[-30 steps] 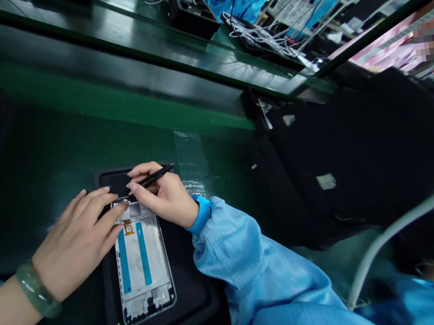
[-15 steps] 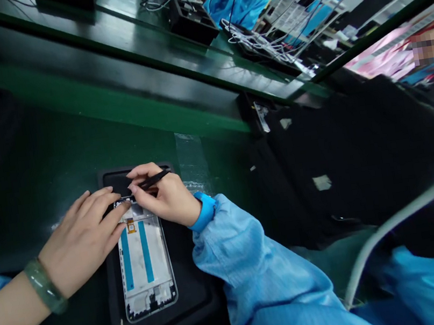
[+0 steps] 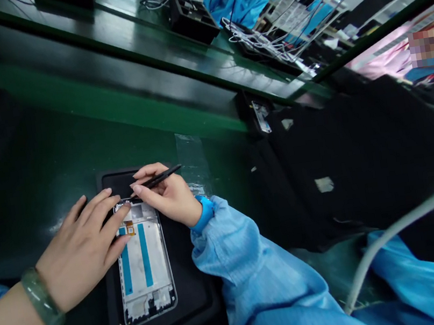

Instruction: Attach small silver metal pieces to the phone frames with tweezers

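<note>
An opened phone frame [image 3: 159,263] lies face down on a black padded tray [image 3: 194,285]. Its silvery inner side carries two blue strips [image 3: 145,254] and a small orange flex cable [image 3: 131,230] near the top. My left hand [image 3: 79,251] rests over the upper left edge of the frame, fingers spread, the index fingertip pressing near the top. Black tweezers [image 3: 165,175] are pinched in my right hand [image 3: 171,199], tips down at the frame's top edge. The fingers partly hide what the tips touch.
Black cloth-covered stacks [image 3: 356,163] stand on the right, with a pale hose [image 3: 377,252] curving in front. A raised shelf [image 3: 135,50] crosses the back, bearing black bins [image 3: 194,22] and white cables [image 3: 252,43]. Co-workers sit beyond it; a blue sleeve [image 3: 429,272] shows at lower right.
My right hand has tilted slightly, and more of the tweezers shows above it. The left hand stays on the frame with its fingers slightly shifted. The blue sleeve at lower right has moved.
</note>
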Action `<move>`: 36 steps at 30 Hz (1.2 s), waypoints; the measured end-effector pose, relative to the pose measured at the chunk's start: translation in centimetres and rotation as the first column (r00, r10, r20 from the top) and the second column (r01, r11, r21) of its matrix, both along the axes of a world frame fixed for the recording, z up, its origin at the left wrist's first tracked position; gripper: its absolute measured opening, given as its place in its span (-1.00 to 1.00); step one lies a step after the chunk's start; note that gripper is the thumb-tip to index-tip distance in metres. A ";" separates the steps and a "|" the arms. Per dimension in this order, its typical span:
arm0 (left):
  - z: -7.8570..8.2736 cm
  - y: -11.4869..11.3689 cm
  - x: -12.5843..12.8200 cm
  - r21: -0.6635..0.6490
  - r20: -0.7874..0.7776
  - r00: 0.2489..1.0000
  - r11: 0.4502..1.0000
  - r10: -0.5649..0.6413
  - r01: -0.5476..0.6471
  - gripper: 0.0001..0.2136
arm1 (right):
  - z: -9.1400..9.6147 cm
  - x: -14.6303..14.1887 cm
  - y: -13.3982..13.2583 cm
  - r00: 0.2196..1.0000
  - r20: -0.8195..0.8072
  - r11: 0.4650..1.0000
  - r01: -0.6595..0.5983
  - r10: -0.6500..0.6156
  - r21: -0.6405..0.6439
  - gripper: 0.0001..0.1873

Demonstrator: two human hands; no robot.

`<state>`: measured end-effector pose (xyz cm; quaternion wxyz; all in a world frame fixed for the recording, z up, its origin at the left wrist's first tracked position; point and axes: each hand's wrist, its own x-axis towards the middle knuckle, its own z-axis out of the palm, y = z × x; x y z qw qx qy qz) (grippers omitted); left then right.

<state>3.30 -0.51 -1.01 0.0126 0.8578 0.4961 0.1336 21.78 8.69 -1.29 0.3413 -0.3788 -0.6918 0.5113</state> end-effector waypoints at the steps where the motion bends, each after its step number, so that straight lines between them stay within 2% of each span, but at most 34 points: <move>1: 0.0 0.0 0.0 -0.004 0.001 1.000 1.000 0.001 -0.001 -0.59 | 0.2 -0.1 -0.1 1.000 0.004 1.000 -0.008 0.008 0.012 -0.75; 11: 0.1 0.0 0.1 -0.007 0.005 1.000 1.000 0.007 -0.007 -0.60 | 0.1 -0.1 0.3 0.998 0.052 0.996 -0.032 0.027 0.083 -0.73; 18: 0.1 0.0 0.0 0.007 0.012 1.000 1.000 0.008 -0.008 -0.61 | 0.7 -0.2 -0.2 0.996 0.084 0.987 -0.029 0.016 0.160 -0.79; 28: 0.2 0.0 0.0 -0.012 0.020 1.000 1.000 0.004 -0.004 -0.61 | 0.5 -0.2 0.0 0.996 0.091 0.990 -0.031 0.018 0.141 -0.78; 33: 0.2 0.0 0.0 -0.020 0.020 1.000 1.000 0.003 -0.003 -0.61 | 1.1 -0.3 -0.4 0.993 0.120 0.977 -0.027 0.002 0.214 -0.83; 36: 0.2 0.1 0.0 -0.013 0.024 1.000 1.000 -0.001 0.001 -0.62 | 1.1 -0.3 -0.4 0.992 0.130 0.983 -0.021 -0.003 0.181 -0.81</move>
